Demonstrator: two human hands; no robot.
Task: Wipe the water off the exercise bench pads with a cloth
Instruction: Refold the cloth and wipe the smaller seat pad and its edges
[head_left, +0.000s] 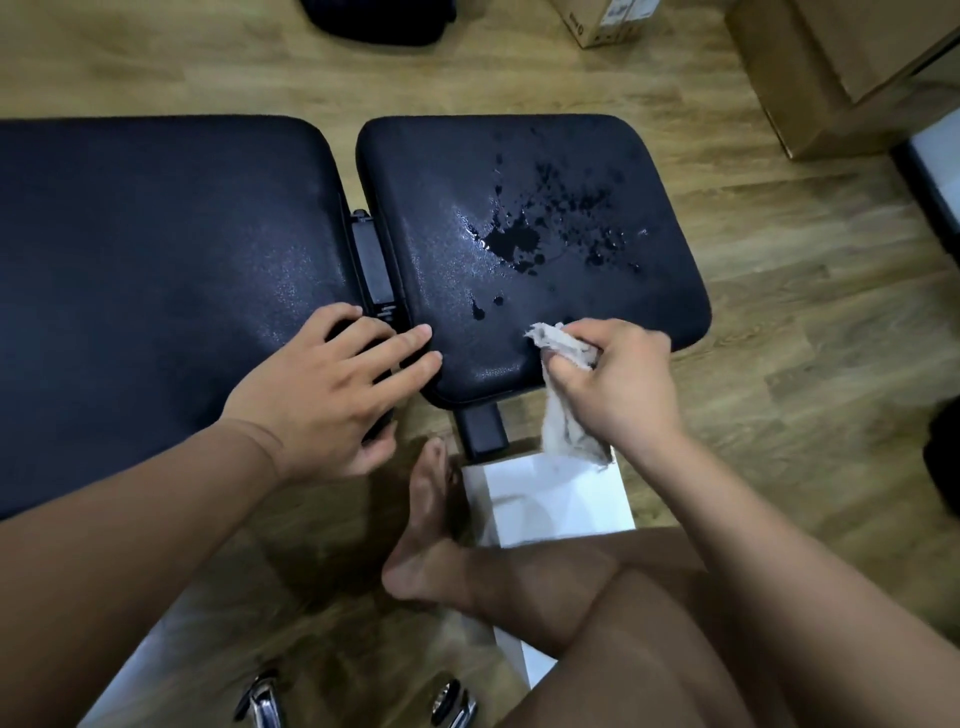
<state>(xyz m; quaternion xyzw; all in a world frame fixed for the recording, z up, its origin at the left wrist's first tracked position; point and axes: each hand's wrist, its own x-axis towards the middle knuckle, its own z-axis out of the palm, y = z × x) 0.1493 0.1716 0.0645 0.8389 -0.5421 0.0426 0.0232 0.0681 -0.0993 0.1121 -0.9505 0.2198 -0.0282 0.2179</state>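
Cloth (566, 395) at seat pad (519, 171) near edge, right hand (623, 384) curled round its middle. Long axis runs near-far, tip pointing onto the pad, tail hanging off. Water (511, 241) further in, unwiped. Left hand (332, 395) spread flat across the pad gap. Risk: bunched cloth smears water or pushes it off the edge.

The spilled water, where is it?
In the head view, spilled water pools on the right-side black padded bench seat, beyond the right hand gripping a grey cloth.
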